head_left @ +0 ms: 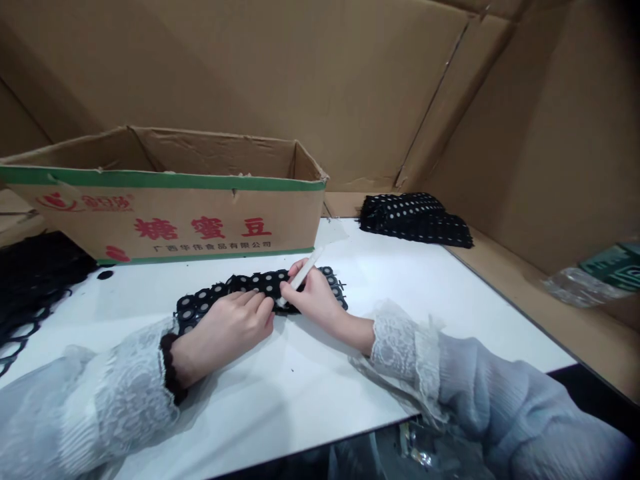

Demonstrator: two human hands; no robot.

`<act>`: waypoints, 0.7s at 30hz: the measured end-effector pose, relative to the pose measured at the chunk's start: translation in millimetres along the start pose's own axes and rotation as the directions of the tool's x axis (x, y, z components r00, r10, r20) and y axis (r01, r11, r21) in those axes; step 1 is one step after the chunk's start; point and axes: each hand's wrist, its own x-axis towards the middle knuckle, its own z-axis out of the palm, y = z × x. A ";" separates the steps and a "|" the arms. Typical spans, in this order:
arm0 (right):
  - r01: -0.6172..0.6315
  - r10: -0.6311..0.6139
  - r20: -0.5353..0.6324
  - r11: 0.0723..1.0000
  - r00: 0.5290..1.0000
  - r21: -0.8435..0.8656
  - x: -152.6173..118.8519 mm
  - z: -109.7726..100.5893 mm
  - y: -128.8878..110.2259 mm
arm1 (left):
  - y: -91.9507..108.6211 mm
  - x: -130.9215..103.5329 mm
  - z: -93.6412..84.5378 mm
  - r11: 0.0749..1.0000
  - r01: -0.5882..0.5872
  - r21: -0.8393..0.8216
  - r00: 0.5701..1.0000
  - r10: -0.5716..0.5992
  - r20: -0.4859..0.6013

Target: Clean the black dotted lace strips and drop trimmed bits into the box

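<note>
A black strip with rows of pale round dots (203, 297) lies on the white table (320, 387). My left hand (235, 323) presses on the strip's near edge, its fingers curled together; whether it pinches the strip is hidden. Between the thumb and fingers of my right hand (313, 293) is a slim white stick (305, 269), tilted, its lower end touching the strip just right of my left hand.
Behind the strip stands an open cardboard box (210, 223) with red lettering. Black dotted pieces (413, 217) are stacked at the back right. Black ring-like material (40, 287) lies at the left. A plastic bottle (595, 277) is at the right, beside cardboard walls.
</note>
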 end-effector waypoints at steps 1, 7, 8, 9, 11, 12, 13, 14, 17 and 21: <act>-0.011 0.011 -0.002 1.000 1.000 0.005 0.1 0.6 0.6 | -0.6 -0.2 0.4 1.000 -0.003 -0.006 1.000 0.003 0.001; -0.046 0.046 0.013 0.999 0.999 0.026 -0.1 2.2 1.2 | -8.3 -5.6 -1.5 0.992 -0.124 -0.015 0.984 0.125 0.127; -0.042 0.042 0.017 0.999 0.999 0.027 -0.2 2.6 1.1 | -7.9 -6.1 -2.2 0.993 -0.116 -0.010 0.984 0.116 0.138; -0.039 0.038 0.021 0.999 0.999 0.027 -0.3 3.2 1.0 | -7.1 -6.5 -2.7 0.995 -0.096 -0.006 0.986 0.096 0.136; -0.026 0.025 0.023 1.000 0.999 0.013 -0.7 4.7 0.0 | -5.0 -6.7 -2.8 0.999 -0.048 -0.001 0.994 0.048 0.095; -0.010 0.010 0.022 1.000 1.000 -0.007 -1.0 5.6 -0.9 | -4.1 -6.5 -2.4 0.999 -0.034 -0.001 0.998 0.034 0.062; 0.015 -0.014 0.022 0.999 1.000 -0.038 -1.4 6.4 -2.1 | -3.6 -6.1 -1.9 1.000 -0.024 0.002 0.999 0.024 0.028; 0.047 -0.045 0.030 0.996 0.999 -0.076 -1.9 7.2 -3.4 | -3.3 -5.5 -1.4 1.000 -0.014 0.009 1.000 0.014 -0.007; 0.139 -0.126 0.088 0.977 0.988 -0.164 -3.5 8.4 -6.6 | -3.1 -2.4 0.1 0.999 0.015 0.046 0.995 -0.010 -0.096; 0.157 -0.137 0.132 0.975 0.982 -0.158 -3.1 5.0 -7.0 | -2.2 2.0 2.4 0.995 0.079 0.055 0.990 -0.072 -0.117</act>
